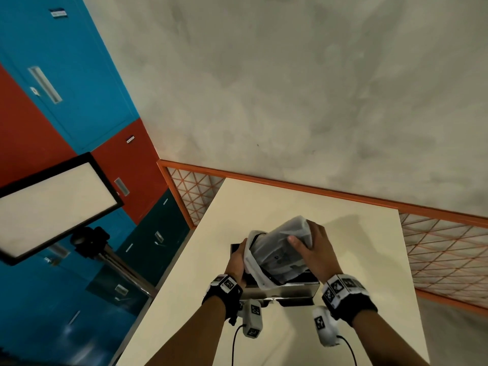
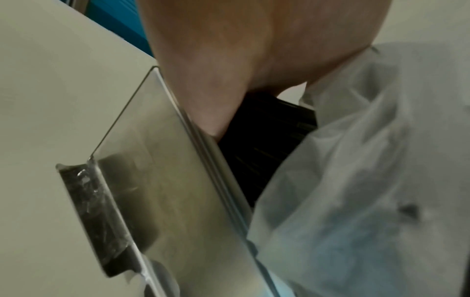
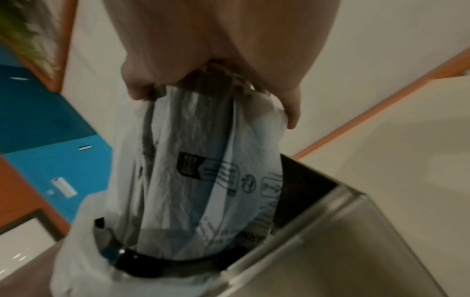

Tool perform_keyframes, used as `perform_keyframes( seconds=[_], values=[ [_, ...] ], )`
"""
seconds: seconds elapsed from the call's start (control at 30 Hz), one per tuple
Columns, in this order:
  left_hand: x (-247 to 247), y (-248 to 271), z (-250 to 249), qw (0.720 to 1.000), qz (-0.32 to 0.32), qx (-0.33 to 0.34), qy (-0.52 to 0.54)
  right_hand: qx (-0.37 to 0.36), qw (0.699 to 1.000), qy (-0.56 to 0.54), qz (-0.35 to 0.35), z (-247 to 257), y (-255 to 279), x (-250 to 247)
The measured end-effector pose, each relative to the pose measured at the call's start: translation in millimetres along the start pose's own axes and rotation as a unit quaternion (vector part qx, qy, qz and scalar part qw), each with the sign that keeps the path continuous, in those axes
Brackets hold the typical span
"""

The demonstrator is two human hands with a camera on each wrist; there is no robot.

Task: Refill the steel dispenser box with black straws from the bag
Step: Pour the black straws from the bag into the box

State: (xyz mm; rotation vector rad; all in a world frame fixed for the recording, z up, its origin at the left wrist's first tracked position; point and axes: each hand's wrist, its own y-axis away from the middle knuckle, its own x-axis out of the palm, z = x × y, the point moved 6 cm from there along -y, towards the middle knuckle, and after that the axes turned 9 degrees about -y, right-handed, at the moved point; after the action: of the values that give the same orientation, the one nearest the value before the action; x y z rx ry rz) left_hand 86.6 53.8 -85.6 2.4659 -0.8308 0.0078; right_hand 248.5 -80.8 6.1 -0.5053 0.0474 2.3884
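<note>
The steel dispenser box (image 1: 298, 287) (image 2: 157, 191) (image 3: 368, 241) stands open-topped on the cream table (image 1: 264, 207), just in front of me. My right hand (image 1: 314, 249) (image 3: 216, 50) grips the closed end of the translucent white bag (image 1: 280, 244) (image 2: 356, 180) (image 3: 203, 170) and holds it tilted, mouth down in the box. Black straws (image 2: 254, 150) show dark at the bag's mouth inside the box. My left hand (image 1: 236, 260) (image 2: 229, 50) is at the box's left end; one digit reaches over the rim against the straws. Its other fingers are hidden.
An orange rail with mesh panels (image 1: 317, 191) borders the table's far and right sides. Blue and red lockers (image 1: 66, 75) stand to the left, with a light panel on a tripod (image 1: 52, 204) beside the table. The box's front tray (image 2: 89, 211) faces me.
</note>
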Motion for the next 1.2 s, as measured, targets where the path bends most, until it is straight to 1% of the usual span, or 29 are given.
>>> perform_keyframes(
  seconds=[0.07, 0.13, 0.17, 0.2, 0.27, 0.3, 0.33, 0.37, 0.4, 0.43, 0.47, 0.53, 0.57, 0.67, 0.77, 0.83, 0.87, 0.9, 0.97, 1.1, 1.13, 1.2],
  values=[
    [-3, 5, -2, 1.000, 0.006, 0.007, -0.002, -0.028, 0.997, 0.066, 0.000, 12, -4, 7],
    [-11, 6, 1, 1.000, -0.019, -0.005, -0.013, -0.038, 0.992, 0.116, -0.007, 21, -7, 13],
    [-11, 6, -1, 0.999, -0.019, 0.019, -0.027, -0.037, 0.991, 0.130, -0.013, 25, -8, 15],
    [-4, 7, -6, 0.997, -0.013, 0.066, -0.045, -0.032, 0.990, 0.140, -0.016, 26, -8, 16],
    [11, 14, -18, 0.991, 0.026, 0.118, -0.065, -0.016, 0.989, 0.147, -0.015, 27, -9, 16],
    [16, 24, -25, 0.988, 0.039, 0.131, -0.070, -0.011, 0.989, 0.148, -0.013, 27, -10, 15],
    [14, 21, -24, 0.984, 0.031, 0.142, -0.100, -0.013, 0.989, 0.150, -0.012, 28, -10, 15],
    [13, 19, -22, 0.983, 0.047, 0.134, -0.116, -0.020, 0.988, 0.152, -0.010, 30, -9, 15],
    [11, 16, -18, 0.987, 0.065, 0.114, -0.097, -0.030, 0.988, 0.152, -0.008, 32, -7, 15],
    [8, 15, -18, 0.988, 0.059, 0.096, -0.105, -0.037, 0.988, 0.151, -0.006, 33, -6, 16],
    [6, 14, -16, 0.987, 0.051, 0.091, -0.125, -0.038, 0.988, 0.147, -0.006, 34, -4, 17],
    [6, 18, -15, 0.979, 0.049, 0.099, -0.171, -0.033, 0.990, 0.137, -0.007, 35, -2, 17],
    [5, 19, -15, 0.976, 0.052, 0.091, -0.189, -0.038, 0.991, 0.131, -0.008, 37, -1, 17],
    [-3, 15, -10, 0.977, 0.053, 0.088, -0.186, -0.055, 0.992, 0.112, -0.006, 42, -1, 19],
    [0, 20, -16, 0.972, 0.049, 0.117, -0.199, -0.051, 0.996, 0.078, -0.010, 42, 0, 20],
    [6, 30, -24, 0.972, 0.058, 0.129, -0.188, -0.059, 0.996, 0.073, -0.006, 43, 0, 22],
    [10, 37, -28, 0.975, 0.069, 0.133, -0.163, -0.058, 0.995, 0.078, -0.001, 43, 0, 24],
    [12, 36, -27, 0.977, 0.076, 0.137, -0.147, -0.051, 0.995, 0.085, 0.003, 41, 0, 26],
    [13, 32, -27, 0.976, 0.078, 0.139, -0.150, -0.036, 0.995, 0.091, 0.008, 37, -1, 27],
    [5, 20, -9, 0.983, 0.085, 0.090, -0.137, -0.030, 0.994, 0.108, 0.017, 36, -2, 28],
    [4, 21, -7, 0.983, 0.083, 0.086, -0.137, -0.031, 0.993, 0.113, 0.015, 38, -2, 28],
    [5, 21, -10, 0.983, 0.075, 0.103, -0.134, -0.032, 0.992, 0.123, 0.010, 39, -3, 28]
  ],
)
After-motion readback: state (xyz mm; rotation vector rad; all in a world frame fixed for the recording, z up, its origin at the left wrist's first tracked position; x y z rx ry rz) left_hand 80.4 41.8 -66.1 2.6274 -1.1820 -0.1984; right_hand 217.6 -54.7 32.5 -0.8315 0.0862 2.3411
